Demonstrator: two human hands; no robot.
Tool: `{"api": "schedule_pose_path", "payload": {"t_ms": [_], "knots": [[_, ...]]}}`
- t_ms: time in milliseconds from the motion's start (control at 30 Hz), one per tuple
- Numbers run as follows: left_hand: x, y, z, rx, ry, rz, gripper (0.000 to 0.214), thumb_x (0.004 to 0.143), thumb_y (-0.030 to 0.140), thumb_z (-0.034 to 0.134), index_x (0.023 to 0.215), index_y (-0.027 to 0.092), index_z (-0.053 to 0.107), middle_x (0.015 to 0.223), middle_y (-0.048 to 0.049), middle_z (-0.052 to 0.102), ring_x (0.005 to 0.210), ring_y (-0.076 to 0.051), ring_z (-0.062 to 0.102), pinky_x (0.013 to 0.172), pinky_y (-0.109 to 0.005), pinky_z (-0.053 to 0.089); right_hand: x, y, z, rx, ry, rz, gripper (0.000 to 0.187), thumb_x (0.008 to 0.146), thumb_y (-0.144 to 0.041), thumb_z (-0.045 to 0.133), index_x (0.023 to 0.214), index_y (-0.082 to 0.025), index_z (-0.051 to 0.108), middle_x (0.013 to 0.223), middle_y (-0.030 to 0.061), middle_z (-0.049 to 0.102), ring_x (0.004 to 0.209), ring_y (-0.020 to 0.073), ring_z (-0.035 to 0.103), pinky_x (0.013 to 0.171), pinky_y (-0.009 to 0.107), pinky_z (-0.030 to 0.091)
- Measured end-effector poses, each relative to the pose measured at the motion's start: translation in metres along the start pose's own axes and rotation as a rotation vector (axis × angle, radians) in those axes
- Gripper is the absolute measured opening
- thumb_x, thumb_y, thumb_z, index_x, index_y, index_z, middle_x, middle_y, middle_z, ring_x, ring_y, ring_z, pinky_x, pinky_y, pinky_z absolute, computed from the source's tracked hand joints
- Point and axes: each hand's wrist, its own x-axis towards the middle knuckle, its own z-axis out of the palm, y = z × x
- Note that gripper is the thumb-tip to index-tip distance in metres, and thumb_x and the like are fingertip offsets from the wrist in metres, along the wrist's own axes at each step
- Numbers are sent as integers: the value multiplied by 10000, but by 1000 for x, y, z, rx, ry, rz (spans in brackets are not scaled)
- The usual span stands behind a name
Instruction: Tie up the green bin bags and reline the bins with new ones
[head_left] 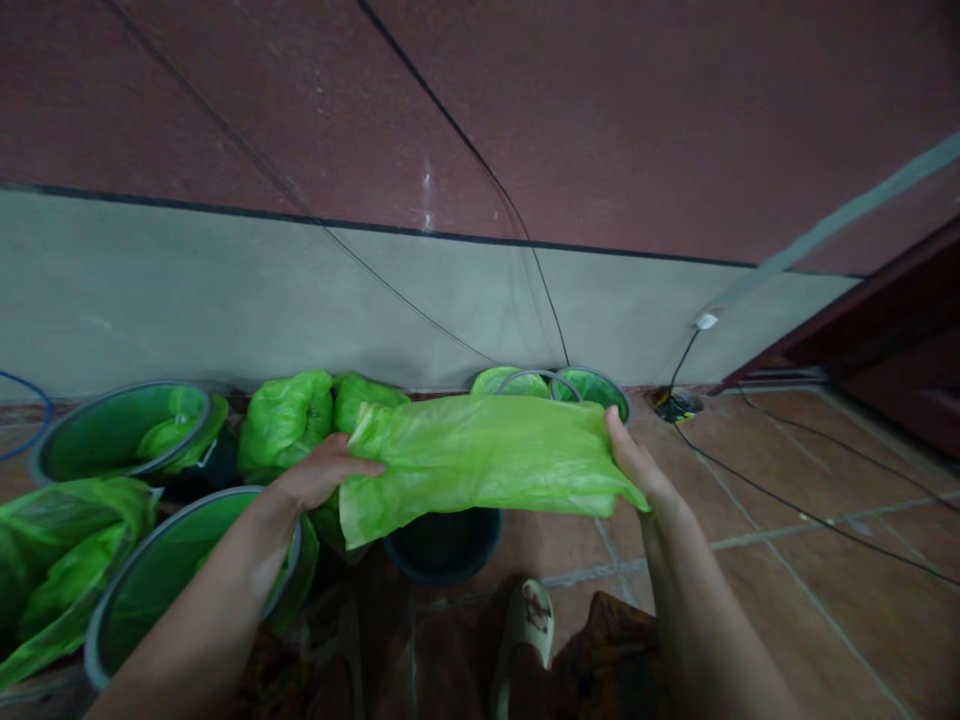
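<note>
A light green plastic bag (487, 450) is stretched out flat between my two hands, above the floor. My left hand (326, 472) pinches its left end, with the thumb lying on top. At the bag's right end, my right hand (631, 455) is closed on the edge, thumb up, its other fingers hidden behind. Below the bag sits a dark bucket (444, 548), partly covered by it; its inside looks dark.
Green-lined buckets stand at left, among them a near one (120, 600) and a far one (56, 440). Stuffed green bags (285, 420) lean against the wall (225, 290). Two more containers (596, 388) stand behind the held bag. A black cable (787, 510) crosses the tiles. My slippered foot (536, 610) is below.
</note>
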Motion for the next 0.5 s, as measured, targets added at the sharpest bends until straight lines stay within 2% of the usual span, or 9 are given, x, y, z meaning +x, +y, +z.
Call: {"api": "schedule_pose_path", "payload": {"t_ms": [100,167,200,267,333,433,500], "knots": [[3,0,-2,-36,73,1,396,505,252,836,866,133,724,817,-81,772,783,-290,720,771,-421,579,-9,-5,2,138,-198,47,572,621,-697,706,915,-206,701,869,86,746,783,251,687,715,365,555],[5,0,-4,-40,99,-3,378,508,249,837,853,139,728,811,-73,773,753,-283,720,759,-410,582,-12,-5,1,157,-283,70,509,514,-525,838,886,-198,720,869,69,753,751,235,685,728,356,553],[6,-1,-5,-41,108,-5,365,511,248,839,842,140,728,798,-67,773,738,-277,720,751,-402,584,-12,-4,1,151,-304,103,460,503,-450,852,862,-191,729,834,59,753,709,221,680,706,345,550],[7,-3,-8,-36,121,-4,350,521,250,842,833,138,729,784,-59,771,721,-267,719,743,-389,586,-9,0,1,117,-304,163,338,526,-350,825,802,-174,741,754,44,745,623,192,660,639,317,535],[8,-5,-10,-27,130,18,363,529,264,847,848,135,732,805,-62,774,729,-262,721,743,-383,588,-5,6,2,64,-251,175,236,558,-308,776,746,-169,743,701,31,736,568,169,633,589,294,512],[7,-6,-14,9,148,67,388,535,304,847,868,137,735,848,-75,776,761,-263,723,749,-378,588,-1,12,4,-1,-182,125,181,590,-287,705,719,-167,746,679,17,728,544,148,605,575,275,488],[7,-6,-16,108,169,80,327,546,326,835,804,152,738,802,-70,772,720,-256,718,702,-352,587,1,13,7,-23,-153,78,163,589,-277,674,697,-172,737,658,4,715,527,136,584,560,265,471]]}}
